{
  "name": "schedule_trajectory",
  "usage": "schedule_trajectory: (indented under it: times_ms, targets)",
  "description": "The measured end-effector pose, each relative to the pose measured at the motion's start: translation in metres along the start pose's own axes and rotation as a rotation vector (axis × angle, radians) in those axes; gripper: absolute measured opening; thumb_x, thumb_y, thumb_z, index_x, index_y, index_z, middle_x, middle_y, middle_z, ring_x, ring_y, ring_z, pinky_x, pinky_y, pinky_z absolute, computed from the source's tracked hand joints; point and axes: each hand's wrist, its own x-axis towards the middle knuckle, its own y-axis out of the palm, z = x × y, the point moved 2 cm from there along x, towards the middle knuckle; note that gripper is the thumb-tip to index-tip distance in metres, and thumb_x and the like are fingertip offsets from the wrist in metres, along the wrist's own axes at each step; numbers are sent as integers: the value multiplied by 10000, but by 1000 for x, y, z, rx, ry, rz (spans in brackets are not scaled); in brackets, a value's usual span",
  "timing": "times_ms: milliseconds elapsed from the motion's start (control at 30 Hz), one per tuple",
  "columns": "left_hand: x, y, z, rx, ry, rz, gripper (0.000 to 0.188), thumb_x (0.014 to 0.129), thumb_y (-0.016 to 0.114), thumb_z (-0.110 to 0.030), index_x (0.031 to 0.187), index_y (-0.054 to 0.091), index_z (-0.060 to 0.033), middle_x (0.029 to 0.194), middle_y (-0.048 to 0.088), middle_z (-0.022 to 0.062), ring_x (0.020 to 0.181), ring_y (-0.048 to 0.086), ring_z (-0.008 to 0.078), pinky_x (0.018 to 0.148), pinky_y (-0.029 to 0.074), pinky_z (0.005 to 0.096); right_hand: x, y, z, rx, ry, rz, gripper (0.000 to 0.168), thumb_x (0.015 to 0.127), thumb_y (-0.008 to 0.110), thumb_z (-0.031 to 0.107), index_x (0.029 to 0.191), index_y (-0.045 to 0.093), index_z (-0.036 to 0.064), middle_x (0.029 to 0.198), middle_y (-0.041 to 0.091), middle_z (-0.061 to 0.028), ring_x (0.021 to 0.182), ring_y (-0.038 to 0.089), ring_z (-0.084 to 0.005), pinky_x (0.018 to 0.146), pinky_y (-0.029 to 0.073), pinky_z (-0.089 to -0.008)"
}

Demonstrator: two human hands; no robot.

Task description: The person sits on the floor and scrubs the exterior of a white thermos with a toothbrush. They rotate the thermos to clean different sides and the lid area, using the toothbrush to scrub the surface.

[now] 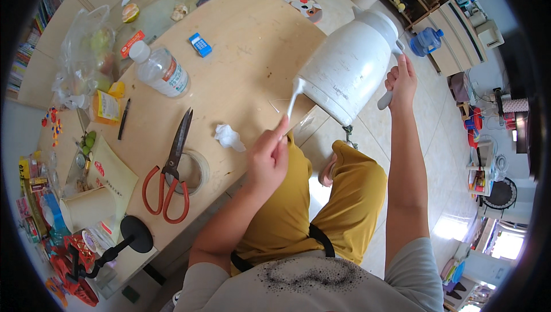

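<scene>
A scuffed white vacuum jug [351, 66] is held tilted beyond the table's corner, its spout end pointing away from me. My right hand [402, 81] is closed around the jug's grey handle [385, 100]. Between the thumb and fingers of my left hand [270, 157] is a slim white strip [293, 102]. The far end of that strip touches the jug near its lower rim; whether it is twisted tissue or something stiffer, I cannot tell. A crumpled white tissue [229, 136] lies on the table to the left of my left hand.
On the wooden table [241, 45] lie red-handled scissors [171, 170] across a tape roll [202, 174]. Farther off are a capped clear bottle [161, 71], a small blue box [200, 45] and a black pen [124, 119]. A black stand [137, 234] juts over the near-left table.
</scene>
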Motion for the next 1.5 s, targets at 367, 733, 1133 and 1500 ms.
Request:
schedule_trajectory:
  times_ms: [367, 733, 1133, 1500]
  targets:
    - [1, -5, -8, 33, 4, 53, 516, 841, 533, 99, 1331, 546, -61, 666, 477, 79, 569, 472, 182, 525, 401, 302, 3, -1, -2, -1, -19, 29, 303, 989, 523, 253, 1205, 555, 43, 617, 362, 52, 457, 307, -44, 406, 260, -226]
    - [2, -1, -13, -8, 170, 57, 523, 832, 536, 100, 1318, 561, -91, 671, 484, 82, 542, 467, 164, 522, 406, 284, 0, -1, 0, 15, -53, 58, 237, 992, 523, 264, 1129, 560, 74, 596, 314, 66, 463, 268, -39, 409, 230, -221]
    - [9, -6, -10, 116, 204, 88, 577, 791, 549, 85, 1336, 548, -104, 703, 522, 90, 599, 547, 249, 541, 459, 366, -2, 1, 2, 1, -56, 51, 253, 992, 522, 271, 1156, 563, 83, 595, 309, 71, 464, 273, -30, 414, 226, -218]
    - [24, -23, -11, 253, 37, 101, 479, 821, 564, 97, 1275, 595, -53, 715, 573, 96, 593, 558, 216, 549, 460, 308, -5, 1, 5, -10, -69, 64, 314, 994, 515, 266, 1225, 550, 56, 606, 337, 55, 454, 303, -44, 399, 262, -219]
